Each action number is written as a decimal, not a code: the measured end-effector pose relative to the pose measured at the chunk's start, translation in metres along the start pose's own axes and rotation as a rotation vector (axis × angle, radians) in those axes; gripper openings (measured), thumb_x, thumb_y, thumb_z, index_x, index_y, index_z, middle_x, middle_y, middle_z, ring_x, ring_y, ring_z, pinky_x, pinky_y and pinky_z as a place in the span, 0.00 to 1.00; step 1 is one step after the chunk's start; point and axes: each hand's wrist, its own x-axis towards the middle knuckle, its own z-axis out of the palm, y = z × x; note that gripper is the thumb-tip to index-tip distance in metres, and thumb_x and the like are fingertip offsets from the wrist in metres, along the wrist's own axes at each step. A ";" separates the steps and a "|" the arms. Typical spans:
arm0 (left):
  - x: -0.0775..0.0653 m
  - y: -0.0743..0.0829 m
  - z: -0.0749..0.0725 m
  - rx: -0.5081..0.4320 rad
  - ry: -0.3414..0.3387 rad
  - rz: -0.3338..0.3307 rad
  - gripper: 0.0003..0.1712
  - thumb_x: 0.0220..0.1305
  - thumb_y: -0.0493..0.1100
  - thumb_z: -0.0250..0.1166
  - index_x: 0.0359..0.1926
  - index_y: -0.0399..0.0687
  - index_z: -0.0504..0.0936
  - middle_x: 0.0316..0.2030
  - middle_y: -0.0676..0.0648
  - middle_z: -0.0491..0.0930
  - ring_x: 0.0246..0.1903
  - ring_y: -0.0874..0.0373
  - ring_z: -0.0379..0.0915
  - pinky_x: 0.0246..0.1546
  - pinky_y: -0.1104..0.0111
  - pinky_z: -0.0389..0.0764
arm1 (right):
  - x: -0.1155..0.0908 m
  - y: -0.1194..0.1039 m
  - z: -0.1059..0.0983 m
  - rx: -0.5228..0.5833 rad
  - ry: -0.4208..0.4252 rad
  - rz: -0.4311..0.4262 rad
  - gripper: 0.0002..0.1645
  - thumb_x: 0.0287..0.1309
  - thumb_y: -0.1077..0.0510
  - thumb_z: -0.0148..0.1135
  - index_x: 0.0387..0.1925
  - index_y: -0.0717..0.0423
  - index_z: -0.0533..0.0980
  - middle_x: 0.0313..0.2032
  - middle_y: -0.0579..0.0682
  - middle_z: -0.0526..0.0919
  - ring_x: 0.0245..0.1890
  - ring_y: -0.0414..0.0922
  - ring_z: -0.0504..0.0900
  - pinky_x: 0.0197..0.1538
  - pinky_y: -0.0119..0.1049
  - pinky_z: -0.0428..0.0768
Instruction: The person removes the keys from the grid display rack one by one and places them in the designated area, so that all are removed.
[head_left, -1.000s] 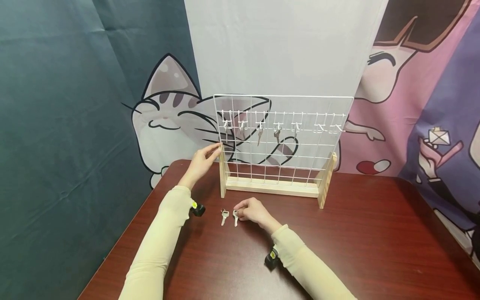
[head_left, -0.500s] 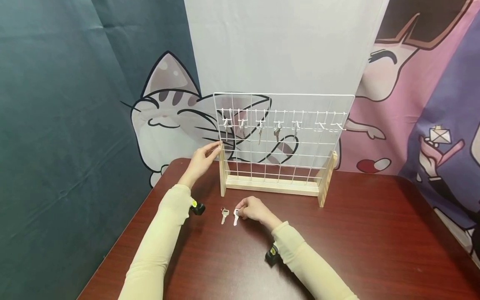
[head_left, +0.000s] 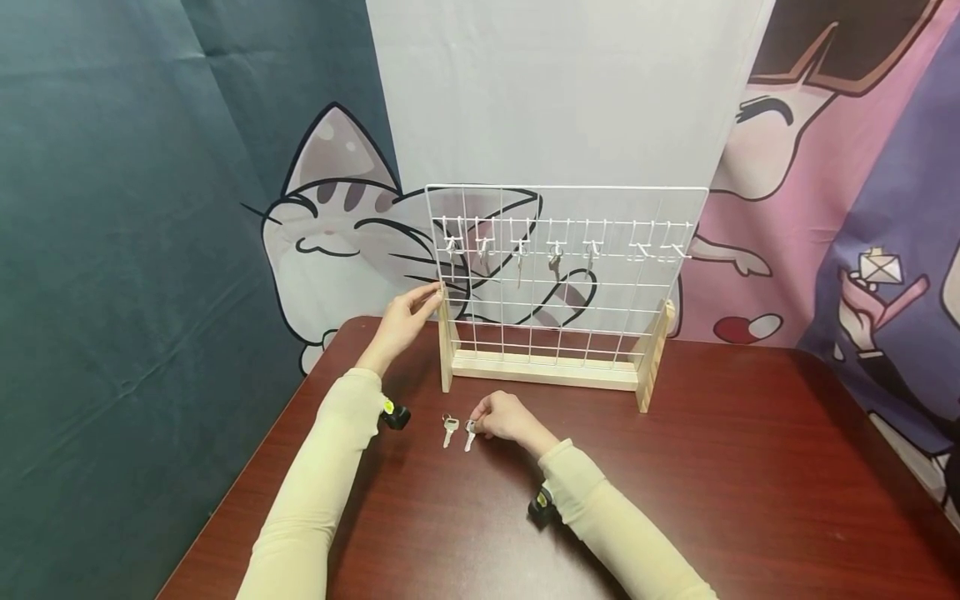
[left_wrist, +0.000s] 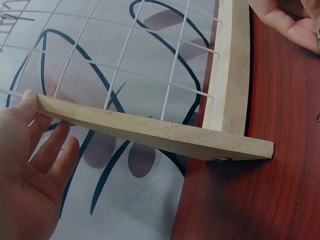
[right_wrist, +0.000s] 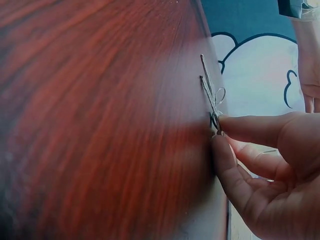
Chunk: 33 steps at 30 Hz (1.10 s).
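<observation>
Pinching right key by head end in right hand, near side of wire-grid rack, just right of second key. Gripping left wooden upright in left hand. Probably mid-pickup; likely calling next for clean lift toward keyless right-end hooks.

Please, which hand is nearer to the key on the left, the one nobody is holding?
The right hand. It is just to the right of that loose key, pinching the other key. The left hand is farther back, at the top of the left wooden post.
</observation>
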 end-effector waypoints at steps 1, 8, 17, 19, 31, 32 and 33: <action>0.000 0.000 0.000 -0.003 -0.002 -0.002 0.28 0.75 0.55 0.59 0.69 0.50 0.75 0.62 0.43 0.79 0.60 0.50 0.77 0.60 0.54 0.76 | 0.000 0.000 0.000 -0.007 -0.003 -0.001 0.03 0.53 0.64 0.72 0.28 0.60 0.84 0.21 0.44 0.84 0.18 0.38 0.81 0.26 0.30 0.82; -0.002 0.011 0.000 -0.023 -0.021 -0.023 0.26 0.77 0.49 0.58 0.70 0.45 0.72 0.63 0.39 0.76 0.61 0.44 0.74 0.62 0.50 0.74 | 0.000 -0.002 -0.003 -0.023 -0.008 -0.006 0.02 0.54 0.65 0.71 0.28 0.60 0.84 0.22 0.44 0.84 0.18 0.37 0.81 0.25 0.29 0.81; -0.018 0.042 -0.004 0.001 -0.021 0.005 0.25 0.77 0.41 0.56 0.69 0.34 0.71 0.63 0.35 0.75 0.61 0.42 0.74 0.62 0.52 0.75 | 0.000 0.002 -0.002 -0.004 -0.023 -0.039 0.02 0.55 0.65 0.71 0.31 0.62 0.85 0.23 0.44 0.85 0.19 0.36 0.80 0.26 0.29 0.82; -0.018 0.042 -0.004 0.000 -0.019 0.013 0.25 0.77 0.41 0.57 0.69 0.34 0.71 0.63 0.34 0.75 0.61 0.41 0.74 0.61 0.51 0.75 | 0.000 0.002 -0.001 0.000 -0.027 -0.044 0.02 0.55 0.65 0.71 0.31 0.62 0.85 0.23 0.44 0.85 0.19 0.36 0.80 0.26 0.29 0.82; -0.005 0.010 0.000 -0.022 -0.007 0.008 0.27 0.76 0.48 0.58 0.70 0.42 0.73 0.64 0.39 0.76 0.62 0.43 0.74 0.62 0.49 0.74 | -0.002 0.002 -0.002 0.030 -0.030 -0.053 0.04 0.55 0.69 0.67 0.31 0.61 0.85 0.24 0.44 0.84 0.21 0.36 0.80 0.27 0.29 0.83; -0.003 0.004 0.000 -0.025 -0.005 0.006 0.27 0.76 0.50 0.59 0.70 0.45 0.73 0.64 0.40 0.76 0.62 0.44 0.74 0.62 0.49 0.74 | -0.002 0.002 -0.002 0.032 -0.033 -0.053 0.04 0.55 0.70 0.67 0.31 0.61 0.85 0.24 0.44 0.84 0.21 0.36 0.81 0.27 0.29 0.83; -0.001 -0.002 0.001 -0.027 -0.004 0.008 0.27 0.75 0.51 0.59 0.70 0.46 0.73 0.64 0.41 0.76 0.61 0.45 0.75 0.62 0.50 0.75 | -0.002 0.002 -0.002 0.034 -0.035 -0.053 0.04 0.55 0.70 0.67 0.31 0.61 0.85 0.24 0.44 0.84 0.21 0.37 0.81 0.28 0.29 0.83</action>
